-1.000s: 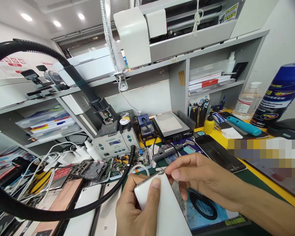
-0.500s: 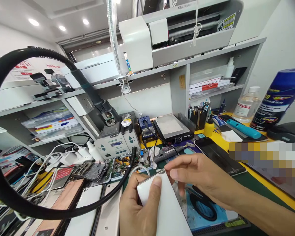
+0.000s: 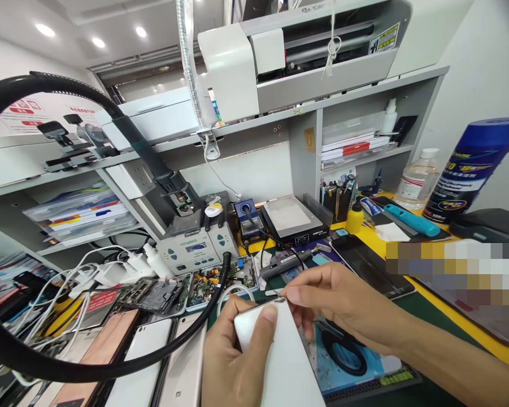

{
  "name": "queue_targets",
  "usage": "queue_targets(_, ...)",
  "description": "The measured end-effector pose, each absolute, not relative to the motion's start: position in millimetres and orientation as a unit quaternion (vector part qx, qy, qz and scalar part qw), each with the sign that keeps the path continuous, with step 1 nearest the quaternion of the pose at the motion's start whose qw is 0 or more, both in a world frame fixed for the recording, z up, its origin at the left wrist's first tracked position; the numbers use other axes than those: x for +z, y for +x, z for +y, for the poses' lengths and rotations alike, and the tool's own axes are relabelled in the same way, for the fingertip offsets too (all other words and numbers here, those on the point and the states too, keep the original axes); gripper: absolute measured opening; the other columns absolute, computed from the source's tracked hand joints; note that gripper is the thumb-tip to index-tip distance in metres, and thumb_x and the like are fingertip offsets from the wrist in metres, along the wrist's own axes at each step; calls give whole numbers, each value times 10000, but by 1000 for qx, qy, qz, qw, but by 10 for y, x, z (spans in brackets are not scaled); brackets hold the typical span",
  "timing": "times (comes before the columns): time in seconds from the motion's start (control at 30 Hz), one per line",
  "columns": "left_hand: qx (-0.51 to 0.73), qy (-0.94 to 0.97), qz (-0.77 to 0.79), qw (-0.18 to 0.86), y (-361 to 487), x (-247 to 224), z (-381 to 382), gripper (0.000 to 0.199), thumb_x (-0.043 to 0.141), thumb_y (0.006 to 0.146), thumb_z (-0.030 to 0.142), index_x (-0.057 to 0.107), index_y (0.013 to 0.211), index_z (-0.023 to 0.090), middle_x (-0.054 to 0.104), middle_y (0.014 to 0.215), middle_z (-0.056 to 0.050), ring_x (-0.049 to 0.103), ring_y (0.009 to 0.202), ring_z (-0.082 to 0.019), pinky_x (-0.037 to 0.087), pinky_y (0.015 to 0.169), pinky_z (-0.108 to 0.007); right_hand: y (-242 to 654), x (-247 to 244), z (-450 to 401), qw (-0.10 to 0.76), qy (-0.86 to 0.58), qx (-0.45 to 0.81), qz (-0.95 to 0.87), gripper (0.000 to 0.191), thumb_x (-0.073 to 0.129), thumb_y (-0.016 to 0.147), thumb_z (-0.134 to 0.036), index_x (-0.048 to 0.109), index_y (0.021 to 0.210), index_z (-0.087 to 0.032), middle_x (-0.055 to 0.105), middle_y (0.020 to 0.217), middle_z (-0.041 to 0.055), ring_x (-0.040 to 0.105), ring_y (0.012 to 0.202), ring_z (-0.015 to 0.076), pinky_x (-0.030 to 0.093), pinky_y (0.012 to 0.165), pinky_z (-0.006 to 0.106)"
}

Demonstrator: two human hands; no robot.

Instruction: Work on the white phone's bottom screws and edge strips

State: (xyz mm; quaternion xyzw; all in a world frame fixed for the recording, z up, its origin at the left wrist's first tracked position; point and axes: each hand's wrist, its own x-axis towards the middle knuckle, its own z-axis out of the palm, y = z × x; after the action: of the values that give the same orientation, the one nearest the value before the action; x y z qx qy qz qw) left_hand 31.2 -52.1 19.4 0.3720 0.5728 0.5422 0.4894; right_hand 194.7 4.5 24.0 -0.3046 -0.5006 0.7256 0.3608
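Note:
My left hand point(image 3: 241, 350) grips a white phone point(image 3: 286, 362) from its left side, back upward, with the thumb lying flat on it near the top. At the phone's upper right corner, my right hand point(image 3: 328, 299) has thumb and index finger pinched together. Whatever small thing may be between those fingertips is too tiny to make out. A small dark patch shows at that corner, right under the fingertips. Behind the phone lies a looped white cable point(image 3: 236, 289). Scissors with black handles point(image 3: 343, 350) rest on the blue mat point(image 3: 377, 367) below my right wrist.
A thick black hose point(image 3: 110, 370) arcs across the left, in front of several phones point(image 3: 139, 362) lying side by side. Behind stand a tray of circuit boards point(image 3: 241, 274), a hot-air station point(image 3: 195, 249) and a hot plate point(image 3: 292, 217). A dark tablet point(image 3: 370, 265) lies at right.
My right fingertips have closed into a pinch and come onto the phone's upper corner. My left hand keeps its grip. The whole view has shifted slightly.

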Motion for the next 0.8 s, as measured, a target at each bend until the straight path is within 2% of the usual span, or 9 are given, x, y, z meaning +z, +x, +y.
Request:
queue_targets(0.1, 551, 346, 537, 537, 239, 130, -468, 485, 808, 665, 551, 468, 664, 205, 482, 486, 68, 383, 440, -71, 284, 416, -159, 2040, 258, 116, 356, -341, 673, -552, 249, 702, 840, -364, 743, 899, -126, 705, 782, 60, 628, 667, 156, 528, 588, 274)
queue_targets(0.2, 584, 308, 519, 544, 131, 114, -376, 405, 818, 703, 469, 516, 723, 201, 459, 482, 85, 386, 428, -60, 273, 396, -136, 2251, 386, 175, 285, -423, 486, -710, 246, 661, 859, -382, 745, 866, -150, 682, 728, 28, 592, 643, 145, 474, 584, 255)
queue_targets(0.33, 635, 241, 496, 541, -5, 163, -236, 220, 770, 793, 335, 620, 802, 174, 602, 647, 28, 566, 543, -93, 474, 479, -161, 2531, 568, 91, 87, -480, 317, -813, 226, 640, 853, -417, 748, 862, -218, 686, 751, -4, 583, 649, 143, 384, 538, 236)
queue_targets(0.4, 651, 222, 486, 540, -54, 172, -180, 107, 703, 851, 236, 672, 900, 147, 649, 738, -13, 630, 624, -117, 535, 536, -187, 2585, 555, -21, 44, -525, 253, -812, 246, 636, 840, -464, 728, 902, -245, 686, 811, -1, 608, 708, 168, 388, 563, 246)
queue_targets(0.5, 665, 219, 464, 544, -97, 140, -124, 106, 643, 886, 189, 691, 955, 124, 679, 814, -48, 661, 681, -135, 580, 594, -223, 2549, 414, -204, 25, -561, 177, -808, 280, 629, 829, -486, 683, 936, -233, 680, 945, 37, 623, 901, 238, 421, 713, 288)
queue_targets(0.57, 673, 222, 448, 545, -111, 103, -103, 105, 637, 886, 175, 696, 956, 123, 691, 842, -52, 667, 691, -129, 587, 621, -221, 2485, 317, -307, 20, -570, 154, -807, 273, 589, 855, -466, 663, 918, -211, 671, 961, 66, 616, 939, 274, 413, 757, 326)
queue_targets(0.7, 681, 223, 428, 550, -129, 53, -90, 78, 649, 870, 168, 690, 915, 118, 698, 812, -47, 669, 669, -120, 584, 636, -216, 2357, 249, -443, 21, -580, 112, -806, 240, 563, 872, -406, 645, 929, -188, 657, 1013, 105, 614, 968, 311, 389, 771, 356)
queue_targets(0.8, 683, 229, 416, 556, -140, 57, -105, 82, 674, 840, 184, 679, 891, 120, 698, 770, -40, 667, 658, -124, 573, 641, -221, 2269, 234, -470, 18, -582, 95, -807, 172, 571, 854, -345, 639, 854, -186, 669, 958, 111, 630, 927, 310, 374, 715, 337)
